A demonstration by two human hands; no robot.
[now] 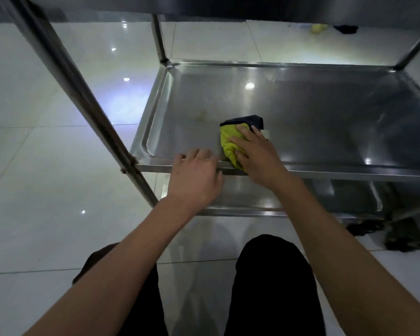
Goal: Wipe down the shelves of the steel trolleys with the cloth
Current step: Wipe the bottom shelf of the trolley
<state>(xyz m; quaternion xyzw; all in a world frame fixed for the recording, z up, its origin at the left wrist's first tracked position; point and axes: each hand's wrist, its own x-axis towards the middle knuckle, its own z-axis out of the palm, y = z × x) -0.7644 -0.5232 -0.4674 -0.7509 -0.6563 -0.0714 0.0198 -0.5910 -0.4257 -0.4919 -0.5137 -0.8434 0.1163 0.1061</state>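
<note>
A steel trolley's middle shelf lies in front of me, a shallow tray with a raised rim. A yellow-green and dark blue cloth sits bunched on the shelf near its front edge. My right hand presses flat on the cloth, fingers spread over it. My left hand rests on the shelf's front rim just left of the cloth, fingers curled over the edge.
A slanted steel post runs down the left side. A lower shelf shows beneath the front rim. The upper shelf overhangs the top. Glossy white floor tiles surround the trolley. My dark-trousered knees are below.
</note>
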